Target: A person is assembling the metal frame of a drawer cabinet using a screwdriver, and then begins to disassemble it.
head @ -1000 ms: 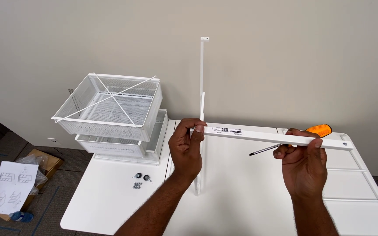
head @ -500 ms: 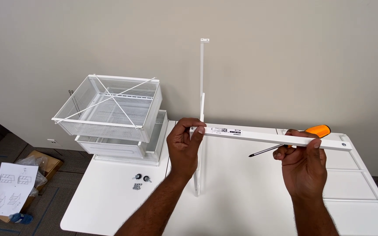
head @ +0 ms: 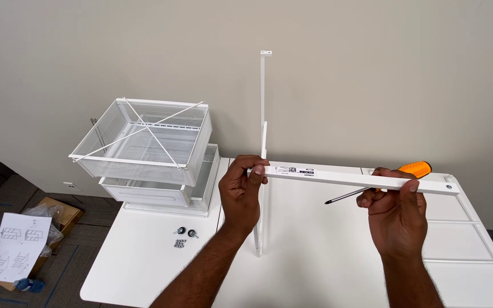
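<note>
Your left hand [head: 241, 197] grips one end of a long white metal rail [head: 360, 178], its fingers [head: 256, 170] curled around the rail right where it meets a thin white upright post [head: 262, 108]. You hold the rail level above the white bench [head: 155, 262], running from the post out toward your right.

Your right hand [head: 394, 214] supports the rail near its far end, thumb pressed against the rail's front face and fingers wrapped beneath. That same hand also pinches an orange-handled screwdriver [head: 380, 185], whose dark shaft points left below the rail while the handle sticks out behind it. So both sets of fingers are closed narrow around what they hold.

The upright post stands on the bench between your forearms and rises well above the rail, ending in a small bracket at the top.

To your left on the bench sit two stacked white wire-mesh baskets [head: 149, 148], the upper one crossed by diagonal wires. Near them lie two small black casters [head: 186, 232] and a little cluster of silver screws [head: 179, 243]. On the floor beside the bench rests a printed instruction sheet [head: 18, 245] on a brown cardboard box [head: 58, 212].
</note>
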